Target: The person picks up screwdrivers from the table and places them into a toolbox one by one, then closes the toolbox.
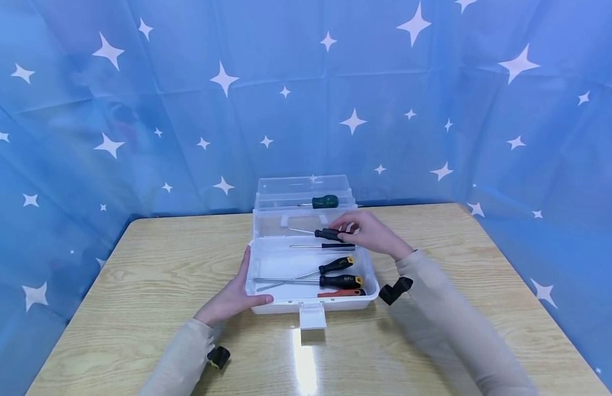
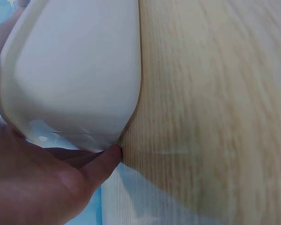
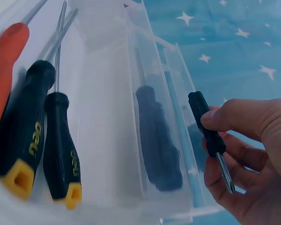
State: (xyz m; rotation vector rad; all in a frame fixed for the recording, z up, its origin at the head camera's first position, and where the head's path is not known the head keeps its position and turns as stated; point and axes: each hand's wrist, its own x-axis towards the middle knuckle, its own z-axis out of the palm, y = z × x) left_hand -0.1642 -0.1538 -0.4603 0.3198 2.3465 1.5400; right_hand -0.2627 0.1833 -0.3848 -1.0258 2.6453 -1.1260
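A white toolbox with a clear lid stands lidded-open on the table. My left hand holds its left front corner, thumb along the front and fingers along the side. Over the box's back part, my right hand pinches a small black screwdriver with a short metal shaft. Inside lie two black-and-yellow screwdrivers, a larger one and a smaller one, and an orange-handled tool. Behind them is a slim black screwdriver. A green-handled screwdriver lies further back.
The box's front latch hangs down over the wooden table. A blue curtain with white stars stands behind the table. Translucent compartment walls rise beside my right hand.
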